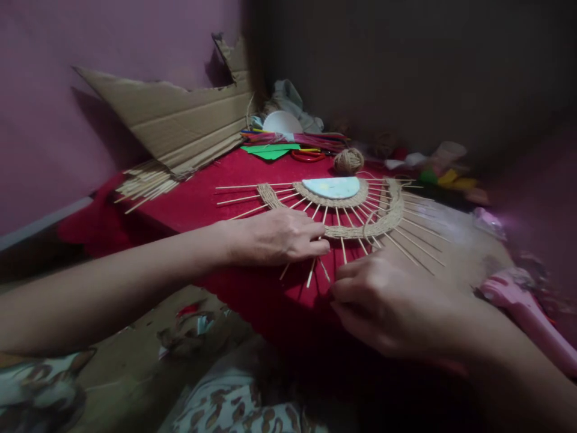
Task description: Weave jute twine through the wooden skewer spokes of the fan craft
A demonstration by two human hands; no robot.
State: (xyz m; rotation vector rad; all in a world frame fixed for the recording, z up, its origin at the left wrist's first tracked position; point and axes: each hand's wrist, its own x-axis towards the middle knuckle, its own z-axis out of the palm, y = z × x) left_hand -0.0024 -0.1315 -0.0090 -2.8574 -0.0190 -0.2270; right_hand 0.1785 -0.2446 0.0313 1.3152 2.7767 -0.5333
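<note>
A half-round fan of thin wooden sticks lies on the red cloth [202, 207]. Its flat centre is a pale blue half disc [331, 187], edged with braided twine. Farther out, a woven twine band [347, 232] runs across the sticks. My left hand [288, 237] is closed over the band and sticks at the fan's lower left, covering part of them. A short twine end [323, 270] hangs below its fingers. In front of the fan, my right hand [383, 291] has its fingers pinched together; what they hold, if anything, is hidden.
Behind the fan sit a twine ball [348, 160], red-handled scissors [308, 156] and green sheets [270, 151]. Cardboard [189, 123] leans on the wall over a bundle of sticks [146, 186]. A pink glue gun [527, 307] lies at the right.
</note>
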